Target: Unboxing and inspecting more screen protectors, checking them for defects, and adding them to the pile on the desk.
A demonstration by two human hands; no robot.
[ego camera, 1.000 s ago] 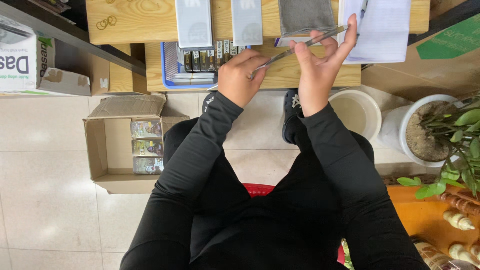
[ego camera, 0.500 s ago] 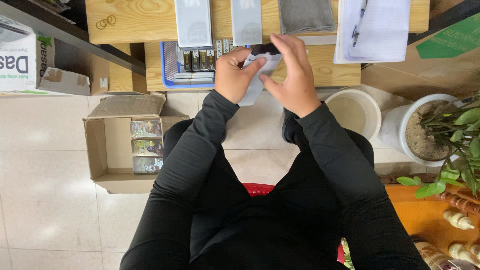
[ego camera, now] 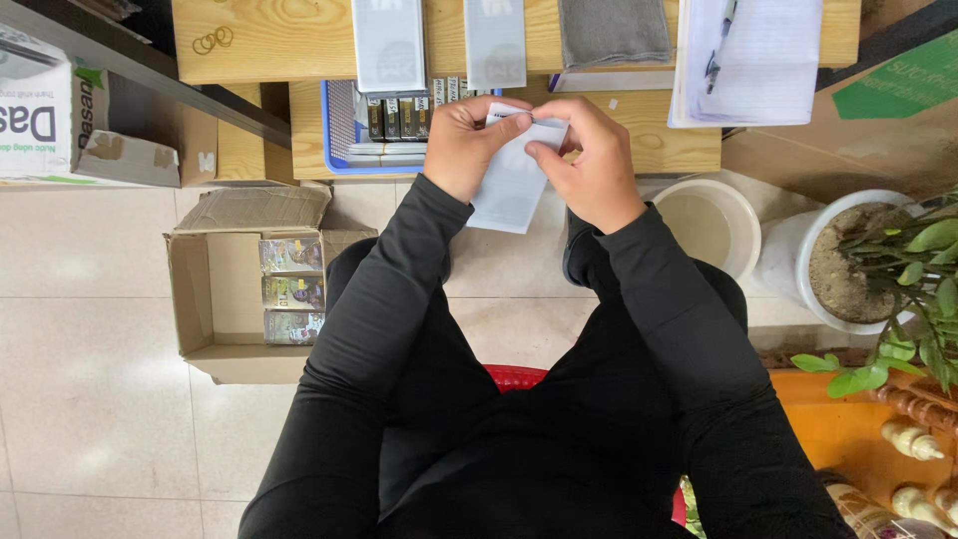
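Both my hands hold a flat white pouch (ego camera: 514, 180) by its top edge, just in front of a low wooden bench (ego camera: 649, 145). My left hand (ego camera: 469, 145) pinches the upper left corner. My right hand (ego camera: 589, 160) pinches the upper right corner, fingers curled over the rim. The pouch hangs down between my wrists. Behind my hands, a blue tray (ego camera: 344, 130) on the bench holds several small dark boxes (ego camera: 399, 118) standing in a row.
On a higher wooden shelf (ego camera: 279, 40) lie two more white pouches (ego camera: 389, 45), a grey cloth (ego camera: 614, 30) and papers with a pen (ego camera: 753, 55). An open cardboard box (ego camera: 215, 299) with packets sits on the floor left; a white bucket (ego camera: 709, 225) and potted plant (ego camera: 878, 269) sit right.
My hands came down from the shelf and drew together. A second ago the right hand was raised near the papers; now both grip the white pouch at its top edge.
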